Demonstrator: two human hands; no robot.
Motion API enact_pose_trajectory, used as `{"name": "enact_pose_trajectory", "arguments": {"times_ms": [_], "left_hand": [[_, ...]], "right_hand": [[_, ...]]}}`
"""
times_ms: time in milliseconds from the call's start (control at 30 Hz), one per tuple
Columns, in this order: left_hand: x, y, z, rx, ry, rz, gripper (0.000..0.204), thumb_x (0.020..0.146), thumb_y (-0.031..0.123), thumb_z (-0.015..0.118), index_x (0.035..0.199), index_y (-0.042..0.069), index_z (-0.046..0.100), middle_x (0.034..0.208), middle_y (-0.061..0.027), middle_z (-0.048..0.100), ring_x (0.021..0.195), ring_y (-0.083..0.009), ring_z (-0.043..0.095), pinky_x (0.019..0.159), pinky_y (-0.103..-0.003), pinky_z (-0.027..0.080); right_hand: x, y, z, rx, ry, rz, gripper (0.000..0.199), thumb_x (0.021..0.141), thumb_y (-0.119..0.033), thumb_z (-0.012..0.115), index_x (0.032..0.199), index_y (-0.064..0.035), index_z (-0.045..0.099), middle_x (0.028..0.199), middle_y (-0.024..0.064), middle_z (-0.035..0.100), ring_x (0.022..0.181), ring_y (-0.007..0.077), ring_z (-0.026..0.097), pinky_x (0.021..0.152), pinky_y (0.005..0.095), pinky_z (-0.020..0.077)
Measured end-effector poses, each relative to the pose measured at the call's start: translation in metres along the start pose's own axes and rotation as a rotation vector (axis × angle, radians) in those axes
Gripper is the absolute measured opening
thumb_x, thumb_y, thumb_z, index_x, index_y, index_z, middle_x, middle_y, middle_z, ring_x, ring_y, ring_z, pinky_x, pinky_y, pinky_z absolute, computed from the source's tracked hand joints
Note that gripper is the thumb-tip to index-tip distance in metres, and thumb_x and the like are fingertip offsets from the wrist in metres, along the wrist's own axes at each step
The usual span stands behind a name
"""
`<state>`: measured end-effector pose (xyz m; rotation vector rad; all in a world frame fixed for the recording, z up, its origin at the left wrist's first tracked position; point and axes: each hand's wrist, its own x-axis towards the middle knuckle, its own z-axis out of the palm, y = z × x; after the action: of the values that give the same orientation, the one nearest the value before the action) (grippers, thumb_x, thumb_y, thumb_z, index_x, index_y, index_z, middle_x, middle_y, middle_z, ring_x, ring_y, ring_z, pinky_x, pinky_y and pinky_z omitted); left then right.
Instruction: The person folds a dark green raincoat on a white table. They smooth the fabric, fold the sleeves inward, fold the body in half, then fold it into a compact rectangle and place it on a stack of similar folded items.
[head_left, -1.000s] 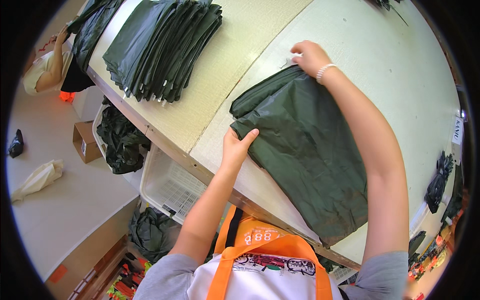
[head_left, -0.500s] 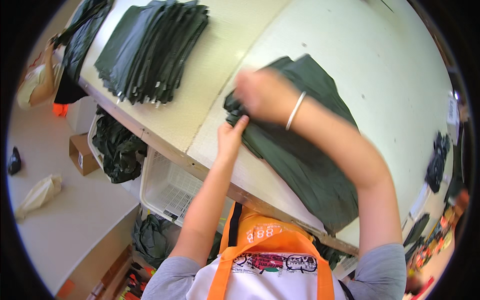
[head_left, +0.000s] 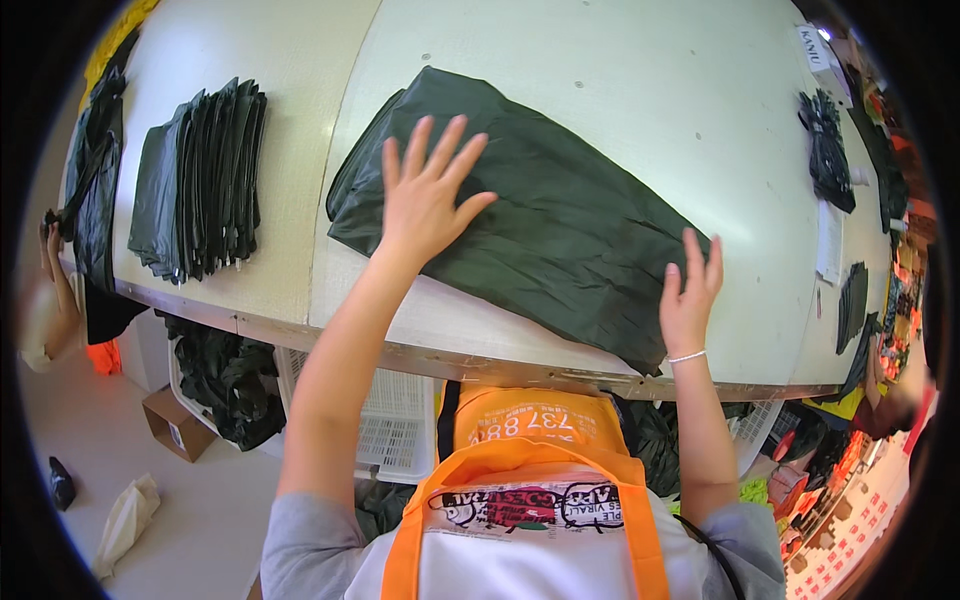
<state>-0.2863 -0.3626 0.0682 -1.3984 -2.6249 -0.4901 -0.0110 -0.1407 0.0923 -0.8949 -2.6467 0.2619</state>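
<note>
A dark green folded garment (head_left: pixel 540 215) lies flat on the pale worktable (head_left: pixel 620 80) in front of me. My left hand (head_left: pixel 425 195) presses flat on its left part, fingers spread wide. At the garment's right end my right hand (head_left: pixel 688 295) rests with its fingers extended, a thin bracelet on the wrist. Neither hand holds anything.
A stack of folded dark green garments (head_left: pixel 200 180) sits at the table's left. More dark pieces (head_left: pixel 830 150) lie at the far right. A white crate (head_left: pixel 395 425) and dark fabric heaps (head_left: pixel 225 375) are under the table. Another person's arm (head_left: pixel 55 290) shows at the left edge.
My left hand has moved from the garment's near edge onto its left part. My right hand swept from the left end across to the right end. The garment now lies flatter.
</note>
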Motion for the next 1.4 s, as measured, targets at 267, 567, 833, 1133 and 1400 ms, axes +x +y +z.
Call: {"name": "enact_pose_trajectory", "arguments": {"times_ms": [267,567,833,1133,1400], "left_hand": [[0.034,-0.026,0.085,0.077,-0.149,0.069,0.065,0.087,0.057,0.048,0.145,0.034,0.030,0.155,0.0024,0.019,0.142,-0.0333,0.011,0.109,-0.063,0.008],[-0.007,0.076,0.073,-0.585,-0.081,-0.094,0.070,0.080,0.032,0.070,0.141,0.014,0.039,0.152,-0.0114,0.024,0.141,-0.0357,0.017,0.111,-0.054,0.015],[-0.150,0.126,0.043,-0.714,0.438,-1.228,0.064,0.076,0.016,0.078,0.126,0.002,0.039,0.116,-0.0102,0.045,0.104,-0.0164,0.044,0.092,-0.031,0.037],[-0.132,0.143,0.048,-1.231,0.617,-1.380,0.021,0.089,0.018,0.066,0.084,-0.002,0.063,0.078,-0.0053,0.064,0.070,-0.0107,0.058,0.071,-0.023,0.048],[-0.134,0.121,0.065,-1.534,0.459,-1.568,0.045,0.095,0.045,0.051,0.096,0.001,0.059,0.088,-0.0092,0.067,0.075,-0.0164,0.065,0.065,-0.029,0.052]], "right_hand": [[-0.095,0.071,0.051,0.661,-0.068,0.936,0.074,0.090,-0.047,0.057,0.136,0.0071,0.034,0.128,0.0228,0.050,0.120,0.0315,0.047,0.104,0.0362,0.0329],[-0.069,0.209,0.021,0.212,-0.080,0.698,0.063,0.092,-0.042,0.053,0.134,0.0028,0.038,0.123,0.0293,0.051,0.113,0.0421,0.050,0.099,0.0424,0.0373],[0.052,0.088,0.017,0.189,0.024,-0.209,0.037,0.086,-0.014,0.060,0.122,-0.0023,0.055,0.126,0.0189,0.051,0.120,0.0361,0.045,0.102,0.0420,0.0357],[0.209,-0.089,0.155,0.610,-1.025,-0.370,0.047,0.084,-0.023,0.063,0.126,-0.0024,0.053,0.129,0.0153,0.054,0.118,0.0268,0.051,0.100,0.0361,0.0401],[0.212,-0.087,0.134,0.264,-1.036,-0.305,0.061,0.073,-0.054,0.070,0.088,0.0053,0.069,0.085,0.0180,0.069,0.076,0.0292,0.066,0.073,0.0371,0.0513]]}}
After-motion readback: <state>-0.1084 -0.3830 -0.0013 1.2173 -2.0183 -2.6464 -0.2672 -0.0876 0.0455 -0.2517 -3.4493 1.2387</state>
